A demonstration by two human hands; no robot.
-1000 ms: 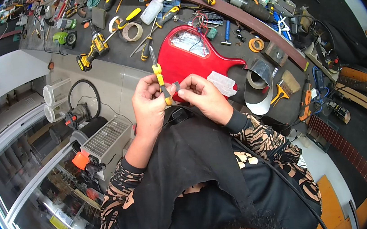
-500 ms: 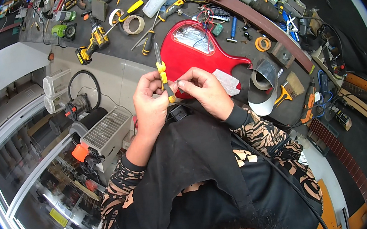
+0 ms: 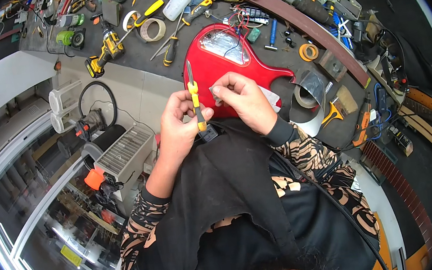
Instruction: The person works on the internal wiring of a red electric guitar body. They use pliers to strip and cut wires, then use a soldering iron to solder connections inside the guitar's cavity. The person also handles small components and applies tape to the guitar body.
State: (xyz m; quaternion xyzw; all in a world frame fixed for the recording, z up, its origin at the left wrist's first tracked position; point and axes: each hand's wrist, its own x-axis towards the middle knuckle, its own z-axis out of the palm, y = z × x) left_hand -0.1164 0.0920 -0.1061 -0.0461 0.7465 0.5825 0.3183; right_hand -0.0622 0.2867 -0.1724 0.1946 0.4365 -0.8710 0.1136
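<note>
A yellow-and-black handled tool (image 3: 199,113) is gripped upright in the left hand (image 3: 181,118), fingers curled around the handle, narrow metal end pointed away from the body; exact type of tip cannot be told. A small grey piece (image 3: 215,94) is pinched between thumb and fingertips of the right hand (image 3: 247,102), just beside the tool, a gap seen between the two; material not clear. Both are held up in front of the near edge of a red guitar body (image 3: 262,71), which is laid on the dark tabletop (image 3: 135,59). Foil-lined cavity (image 3: 213,43) is exposed in the body, with wires (image 3: 239,32) run out of it toward the far side; a white patch (image 3: 272,98) is partly hidden by the right hand. To the left of the body, a black-and-yellow screwdriver (image 3: 171,52), a beige tape roll (image 3: 154,38) and a cordless drill (image 3: 108,48) are seen. To the right, a blue-handled tool (image 3: 273,32), an orange tape roll (image 3: 303,53) and a brush (image 3: 348,99) are scattered. A long brown strip (image 3: 290,14) is laid across behind.
</note>
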